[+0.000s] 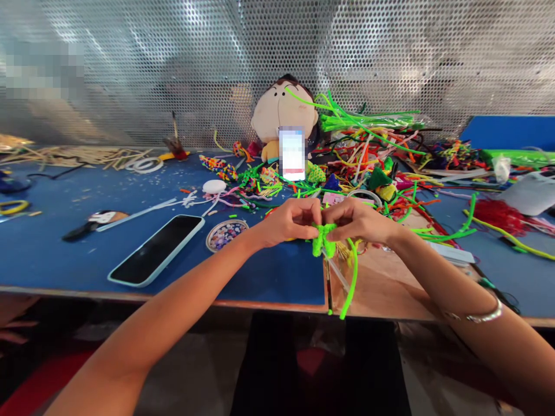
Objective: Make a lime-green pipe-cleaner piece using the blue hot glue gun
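Between my two hands is a bright green shape of bent, fuzzy pipe cleaners [324, 241], held over the table's front part. My left hand [292, 221] pinches its upper left side with thumb and fingertips. From the other side my right hand [358, 221] grips its upper right with bent fingers. A loose green pipe cleaner end [352, 283] hangs down below my right hand, past the table edge. A pale thin stick or strip [337, 271] slants down under the green shape; whether it is joined to it I cannot tell.
A phone in a pale case [156, 251] lies left of my arms, beside a round dish of small beads [226, 234]. Behind my hands, a lit phone [292, 155] leans on a plush doll [284, 112]. Heaps of coloured pipe cleaners [355, 153] spread right, before a perforated metal wall [195, 69].
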### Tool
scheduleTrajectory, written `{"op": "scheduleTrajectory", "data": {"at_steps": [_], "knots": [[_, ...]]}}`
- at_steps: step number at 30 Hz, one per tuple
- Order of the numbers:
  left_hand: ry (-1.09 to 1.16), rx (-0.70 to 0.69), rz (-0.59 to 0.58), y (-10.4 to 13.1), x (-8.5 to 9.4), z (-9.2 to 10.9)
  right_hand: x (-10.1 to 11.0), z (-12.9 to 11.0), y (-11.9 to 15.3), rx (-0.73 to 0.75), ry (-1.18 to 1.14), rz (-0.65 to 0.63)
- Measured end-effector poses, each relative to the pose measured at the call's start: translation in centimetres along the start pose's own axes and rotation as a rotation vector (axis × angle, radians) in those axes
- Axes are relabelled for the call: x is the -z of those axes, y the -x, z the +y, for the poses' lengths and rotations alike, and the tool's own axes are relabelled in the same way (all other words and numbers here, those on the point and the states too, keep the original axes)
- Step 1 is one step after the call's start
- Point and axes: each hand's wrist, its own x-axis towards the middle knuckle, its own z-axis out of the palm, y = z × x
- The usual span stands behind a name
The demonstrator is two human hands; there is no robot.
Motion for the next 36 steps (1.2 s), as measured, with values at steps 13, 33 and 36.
{"op": "scheduleTrajectory", "data": {"at_steps": [13, 33, 36], "knots": [[-0.064, -0.033, 0.013, -0.07, -0.03, -0.14, 0.07, 0.15, 0.06, 0.007, 0.046, 0.009], [-0.025, -0.053, 0.061, -0.24, -0.29, -0.16, 0.31, 0.11, 0.08, -0.011, 0.089, 0.046], [-0.002, -0.076, 0.102, -0.28, -0.19, -0.36, 0.25, -0.03, 0.13, -0.047, 0.045, 0.061]]}}
